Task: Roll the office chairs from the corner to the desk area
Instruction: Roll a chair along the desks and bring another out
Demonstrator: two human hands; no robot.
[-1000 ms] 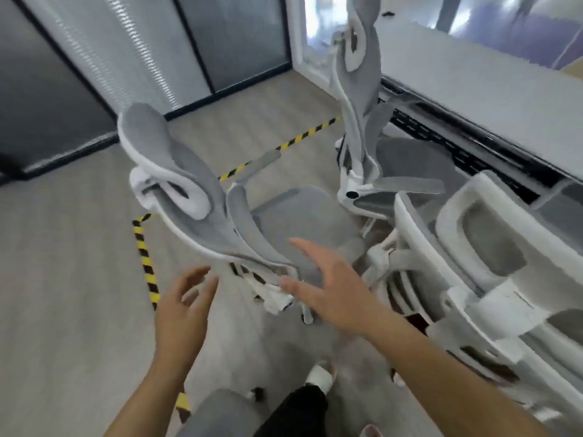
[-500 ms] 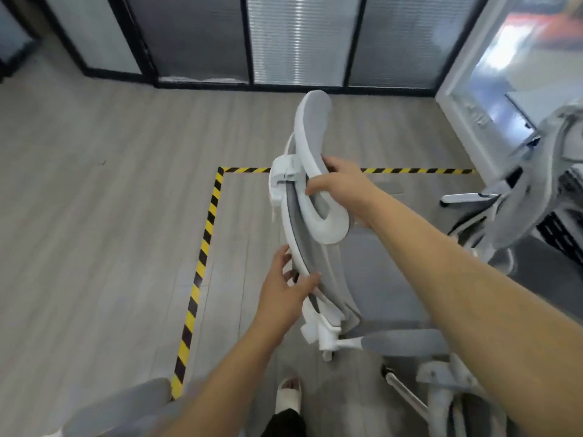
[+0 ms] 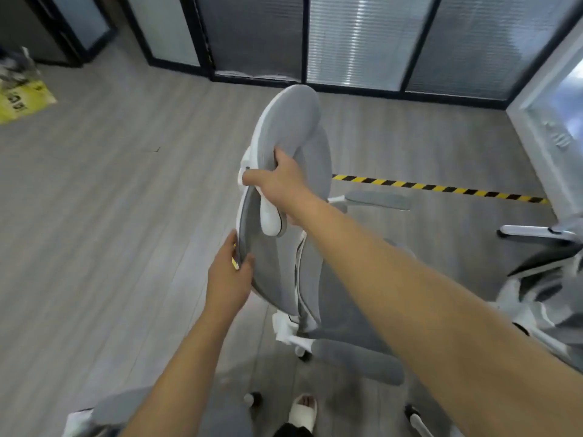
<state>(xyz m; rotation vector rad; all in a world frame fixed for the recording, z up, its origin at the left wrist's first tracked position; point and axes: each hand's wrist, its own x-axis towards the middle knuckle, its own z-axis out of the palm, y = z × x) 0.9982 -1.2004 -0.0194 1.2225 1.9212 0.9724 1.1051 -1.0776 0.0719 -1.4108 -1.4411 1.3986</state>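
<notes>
Grey mesh chair (image 3: 284,263) stands on the wood floor (image 3: 110,247) directly ahead of the person, back upright, seat facing away. Right hand (image 3: 279,181), farther out, has its grip clamped on the headrest (image 3: 285,127); left hand (image 3: 228,279), nearer, grips the backrest edge. Casters are mostly hidden; no table shows.

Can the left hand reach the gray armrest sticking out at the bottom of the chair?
Probably yes. The left hand grips the backrest edge, and the near armrest lies just below it with only open floor between.
</notes>
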